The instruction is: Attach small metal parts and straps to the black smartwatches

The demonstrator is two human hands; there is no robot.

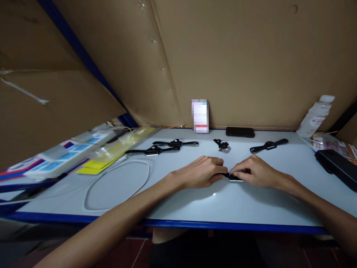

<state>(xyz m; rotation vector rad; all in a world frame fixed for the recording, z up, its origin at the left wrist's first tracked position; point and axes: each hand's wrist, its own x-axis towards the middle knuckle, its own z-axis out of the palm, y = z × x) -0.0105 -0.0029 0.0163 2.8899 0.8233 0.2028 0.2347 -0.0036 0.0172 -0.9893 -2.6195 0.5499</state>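
Meeting at the middle of the white, blue-edged worktop (178, 208), the person's two hands close on one small black flat piece with a pale lower edge (234, 178). The left hand (202, 172) lies knuckles up, fingers curled in, its fingertips nipping the left end of the piece. The right hand (255, 172) comes in from three o'clock, fingers bent and pressed shut on the other end. The piece sits low between them, on or just above the surface; most of it is hidden by the fingers, so I cannot tell exactly what it is.

At twelve o'clock from the hands lies a small black clasp-like part on a clear scrap (222, 144), and beyond it a black phone lying flat (240, 131) against the brown cardboard wall (223, 56). At one o'clock rests a black wristwatch with its strap spread out (269, 145). At eleven o'clock two more black strapped watches (175, 143) lie side by side. At nine o'clock a thin white cable (117, 182) loops across the surface, with yellow packets (97, 163) just past it. Far out at two o'clock leans a clear plastic bottle with a white cap (315, 115), and at three o'clock a long black case (336, 167).
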